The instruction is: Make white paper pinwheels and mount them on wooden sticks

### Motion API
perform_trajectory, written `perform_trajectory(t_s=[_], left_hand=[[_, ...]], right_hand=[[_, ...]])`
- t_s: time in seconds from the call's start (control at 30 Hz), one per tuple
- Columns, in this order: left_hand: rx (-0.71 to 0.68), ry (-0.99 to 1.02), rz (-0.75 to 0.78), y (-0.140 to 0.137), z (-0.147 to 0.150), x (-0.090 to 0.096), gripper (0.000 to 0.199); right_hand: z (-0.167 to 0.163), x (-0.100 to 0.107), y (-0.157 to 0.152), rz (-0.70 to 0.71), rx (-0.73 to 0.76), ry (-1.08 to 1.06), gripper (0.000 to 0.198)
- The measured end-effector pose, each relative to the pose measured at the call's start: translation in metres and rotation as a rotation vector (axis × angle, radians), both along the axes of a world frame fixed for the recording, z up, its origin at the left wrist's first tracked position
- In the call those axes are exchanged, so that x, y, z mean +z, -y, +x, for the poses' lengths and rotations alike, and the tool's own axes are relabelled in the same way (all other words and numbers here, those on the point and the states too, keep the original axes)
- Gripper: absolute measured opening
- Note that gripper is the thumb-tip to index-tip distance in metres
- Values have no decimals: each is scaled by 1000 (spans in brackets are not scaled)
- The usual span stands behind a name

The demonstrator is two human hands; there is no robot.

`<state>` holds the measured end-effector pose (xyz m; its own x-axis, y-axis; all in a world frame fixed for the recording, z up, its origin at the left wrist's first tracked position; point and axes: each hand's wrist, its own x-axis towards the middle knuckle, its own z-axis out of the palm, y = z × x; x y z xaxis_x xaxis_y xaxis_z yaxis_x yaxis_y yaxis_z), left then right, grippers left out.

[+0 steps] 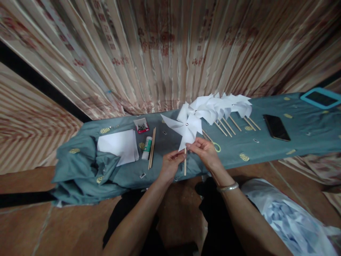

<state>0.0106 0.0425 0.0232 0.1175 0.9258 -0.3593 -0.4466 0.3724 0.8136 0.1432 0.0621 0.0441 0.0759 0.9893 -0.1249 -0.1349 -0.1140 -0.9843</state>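
A white paper pinwheel [187,128] with a small metal pin at its centre is held up over the cloth-covered table. My left hand [172,164] is closed at the pinwheel's lower blade and its wooden stick [185,165]. From the other side, my right hand [204,151] pinches the bottom of the same blade. Behind it lies a row of finished-looking white pinwheels [222,106], their sticks pointing toward me. Scissors with a yellow-green handle [217,147] lie partly hidden by my right hand.
Left of my hands are a stack of white paper [118,144], a small box of pins [141,126], a glue stick [146,148] and loose wooden sticks [152,148]. A phone [276,127] and a blue-framed tablet [321,98] lie right. A white bag [293,220] sits on the floor.
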Motion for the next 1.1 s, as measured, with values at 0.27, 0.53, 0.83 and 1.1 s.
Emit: perform_trajectory(t_s=[0.27,0.53,0.83,1.1], left_hand=[[15,-39,32,1,-2,-1,30],[19,-49,53,0,-3,0,27],[36,-97,5,-2,-5,-2,29],[-24,-61,-26,2,-3,-2,33]], right_hand=[[-2,-2,2,46,14,193,40],[-4,0,5,88,44,287,40],[26,9,-1,168,-224,335,39],[61,-9,-22,257,-428,265,41]])
